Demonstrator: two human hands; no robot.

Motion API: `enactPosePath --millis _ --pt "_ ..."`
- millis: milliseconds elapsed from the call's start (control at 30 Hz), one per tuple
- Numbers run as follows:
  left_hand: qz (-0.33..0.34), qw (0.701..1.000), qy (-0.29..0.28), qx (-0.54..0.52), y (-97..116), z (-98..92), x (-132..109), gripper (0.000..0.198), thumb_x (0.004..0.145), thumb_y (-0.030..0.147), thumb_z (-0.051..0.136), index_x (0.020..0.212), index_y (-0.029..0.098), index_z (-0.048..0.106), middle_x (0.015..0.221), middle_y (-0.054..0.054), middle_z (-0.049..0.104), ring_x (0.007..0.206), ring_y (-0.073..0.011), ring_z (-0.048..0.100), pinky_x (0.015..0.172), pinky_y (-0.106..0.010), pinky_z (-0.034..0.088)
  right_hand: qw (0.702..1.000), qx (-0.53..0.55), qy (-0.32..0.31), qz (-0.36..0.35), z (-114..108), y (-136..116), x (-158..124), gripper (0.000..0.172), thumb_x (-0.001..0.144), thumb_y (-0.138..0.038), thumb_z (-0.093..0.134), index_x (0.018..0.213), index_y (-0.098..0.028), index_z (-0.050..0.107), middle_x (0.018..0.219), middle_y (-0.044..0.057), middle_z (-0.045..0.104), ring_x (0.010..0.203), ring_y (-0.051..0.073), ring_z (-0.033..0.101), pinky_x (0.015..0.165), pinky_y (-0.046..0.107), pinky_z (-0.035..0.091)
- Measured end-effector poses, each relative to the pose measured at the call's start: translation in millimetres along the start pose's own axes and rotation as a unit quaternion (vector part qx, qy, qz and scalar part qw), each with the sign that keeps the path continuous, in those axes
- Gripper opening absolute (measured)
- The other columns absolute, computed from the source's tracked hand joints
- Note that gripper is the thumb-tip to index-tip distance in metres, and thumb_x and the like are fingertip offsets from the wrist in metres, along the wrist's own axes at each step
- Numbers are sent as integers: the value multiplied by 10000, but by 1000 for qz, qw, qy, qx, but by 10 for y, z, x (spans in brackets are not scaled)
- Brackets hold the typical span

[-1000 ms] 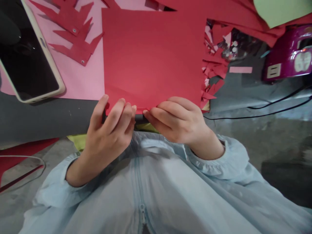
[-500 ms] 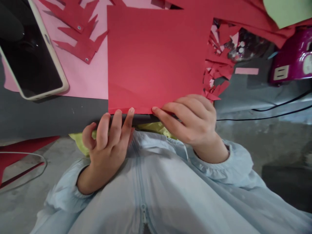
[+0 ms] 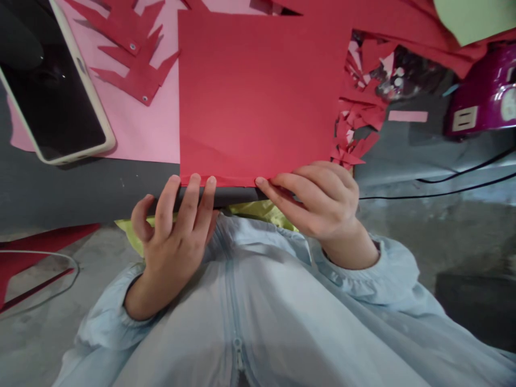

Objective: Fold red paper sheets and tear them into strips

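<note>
A large red paper sheet (image 3: 258,97) lies at the near edge of the table, with a narrow folded strip (image 3: 236,181) along its lower edge. My left hand (image 3: 173,236) has its fingers stretched apart, and three fingertips rest on the left part of that strip; its thumb is mostly hidden. At the strip's right part, my right hand (image 3: 318,201) is closed, with the index fingertip on the fold and the other fingers curled. The right thumb is largely out of sight.
On pink paper (image 3: 133,129) at left lie red paper cutouts (image 3: 139,75) with small eyes, beside a phone (image 3: 52,91). Red scraps (image 3: 358,121), a pink strip (image 3: 408,116), a purple device (image 3: 484,97) and green paper (image 3: 479,19) are at right. Black cables (image 3: 443,191) hang past the table edge.
My left hand has shifted slightly left and up, its fingers now spread wider along the fold. My right hand has moved very slightly right and remains on the edge.
</note>
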State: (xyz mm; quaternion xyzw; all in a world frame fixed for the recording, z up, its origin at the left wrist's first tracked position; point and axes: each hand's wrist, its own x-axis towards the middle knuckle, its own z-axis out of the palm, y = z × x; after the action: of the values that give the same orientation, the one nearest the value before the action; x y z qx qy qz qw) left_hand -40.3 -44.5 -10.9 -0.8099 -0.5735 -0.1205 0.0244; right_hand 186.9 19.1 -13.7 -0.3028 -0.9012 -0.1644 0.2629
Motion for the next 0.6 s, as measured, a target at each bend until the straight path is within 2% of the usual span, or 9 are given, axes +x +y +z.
enactPosePath --millis 133,233,400,600 --pt "38 999 -18 -22 -40 -16 58 587 925 252 585 1482 239 399 1439 -57 556 1353 -300 472 1097 -465 285 1000 -5 -18 -3 -3 6 -11 92 815 -156 723 759 -210 674 768 -10 719 728 138 614 706 307 479" --pt "65 997 -24 -29 -54 -11 81 598 928 202 566 1494 237 375 1414 -45 581 1326 -276 507 1107 -460 311 1000 -1 -14 -12 0 5 -13 77 795 -162 745 770 -199 682 770 -10 718 726 135 605 710 304 480" --pt "62 998 -8 -22 -41 8 82 598 922 179 569 1486 266 390 1369 -35 620 1268 -271 561 1105 -488 350 1000 -3 -4 -5 14 0 -2 87 778 -171 761 775 -186 675 779 -7 715 758 137 587 720 297 476" --pt "42 998 0 -40 -33 26 80 565 932 165 548 1451 354 428 1328 -8 649 1236 -276 595 1085 -530 375 1000 13 -6 -17 19 14 -3 135 826 -145 704 731 -220 645 794 -29 702 746 119 567 696 298 473"
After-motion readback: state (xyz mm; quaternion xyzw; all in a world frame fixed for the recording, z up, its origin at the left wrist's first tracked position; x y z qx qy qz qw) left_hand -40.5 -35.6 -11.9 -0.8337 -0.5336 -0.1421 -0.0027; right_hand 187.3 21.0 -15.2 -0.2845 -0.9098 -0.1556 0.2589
